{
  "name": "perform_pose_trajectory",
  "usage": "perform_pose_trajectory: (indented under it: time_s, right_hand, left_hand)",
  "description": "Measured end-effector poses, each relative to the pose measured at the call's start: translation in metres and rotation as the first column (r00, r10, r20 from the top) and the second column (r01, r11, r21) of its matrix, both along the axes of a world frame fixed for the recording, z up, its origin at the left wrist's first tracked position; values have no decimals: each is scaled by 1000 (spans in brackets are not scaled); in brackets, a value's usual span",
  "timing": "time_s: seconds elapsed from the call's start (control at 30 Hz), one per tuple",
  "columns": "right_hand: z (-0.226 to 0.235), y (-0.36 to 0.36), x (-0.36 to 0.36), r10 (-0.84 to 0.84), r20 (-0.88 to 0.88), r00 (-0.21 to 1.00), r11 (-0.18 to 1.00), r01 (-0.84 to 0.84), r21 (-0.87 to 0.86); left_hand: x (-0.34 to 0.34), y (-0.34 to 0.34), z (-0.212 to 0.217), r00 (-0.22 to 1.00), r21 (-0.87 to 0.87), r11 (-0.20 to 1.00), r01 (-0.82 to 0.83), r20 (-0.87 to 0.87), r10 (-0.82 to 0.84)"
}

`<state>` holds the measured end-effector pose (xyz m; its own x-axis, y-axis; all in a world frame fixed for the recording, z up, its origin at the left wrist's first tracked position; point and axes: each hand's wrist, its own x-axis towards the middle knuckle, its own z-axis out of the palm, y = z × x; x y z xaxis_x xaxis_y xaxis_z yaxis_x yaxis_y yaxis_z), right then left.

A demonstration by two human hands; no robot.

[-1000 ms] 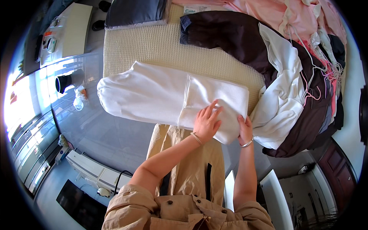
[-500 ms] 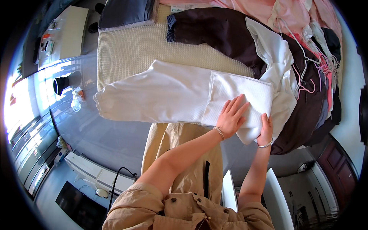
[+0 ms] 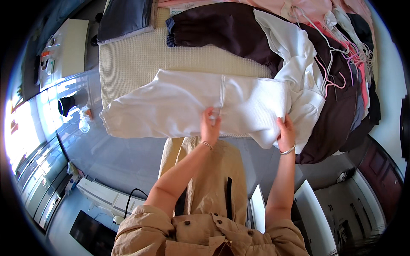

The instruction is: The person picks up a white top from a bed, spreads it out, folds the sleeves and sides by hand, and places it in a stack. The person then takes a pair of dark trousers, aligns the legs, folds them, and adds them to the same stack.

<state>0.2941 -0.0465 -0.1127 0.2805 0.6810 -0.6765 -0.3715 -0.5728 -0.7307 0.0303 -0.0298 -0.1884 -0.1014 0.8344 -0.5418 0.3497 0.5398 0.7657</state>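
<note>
A white garment (image 3: 171, 104) of thick cloth lies sideways along the near edge of the bed, its right part folded over in a layer that ends at a seam near the middle. My left hand (image 3: 210, 128) is at the lower end of that seam, thumb and fingers curled together on the cloth. At the right end of the folded layer, my right hand (image 3: 286, 135) grips the edge, the thumb on top; its other fingers are partly hidden. Another white garment (image 3: 301, 64) lies crumpled just beyond, over a dark brown garment (image 3: 226, 25).
A cream waffle-textured cover (image 3: 128, 64) spreads over the bed. Folded dark clothes (image 3: 126, 19) sit at its far left. Several hangers (image 3: 335, 47) and pink clothes (image 3: 277, 8) pile up at the far right. White open drawers (image 3: 314, 217) stand below on the right.
My left hand has slid left from lying flat on the folded layer to its seam, fingers now curled. My right hand stays at the right edge. The whole view has shifted slightly.
</note>
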Motion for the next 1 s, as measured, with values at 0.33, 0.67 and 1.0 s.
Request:
perform_pose_trajectory:
  time_s: [0.33, 0.67, 1.0]
  right_hand:
    - [-31, -78, 4, 375, 406, 833, 926, -324, -191]
    - [-4, -67, 0, 193, 204, 960, 981, -192, -25]
    - [38, -36, -77, 281, 178, 943, 951, -299, 81]
  left_hand:
    - [7, 13, 8, 933, -207, 915, 347, -27, -360]
    - [13, 2, 20, 831, 74, 899, 433, -420, -366]
    - [27, 33, 47, 914, -5, 973, 232, 343, -216]
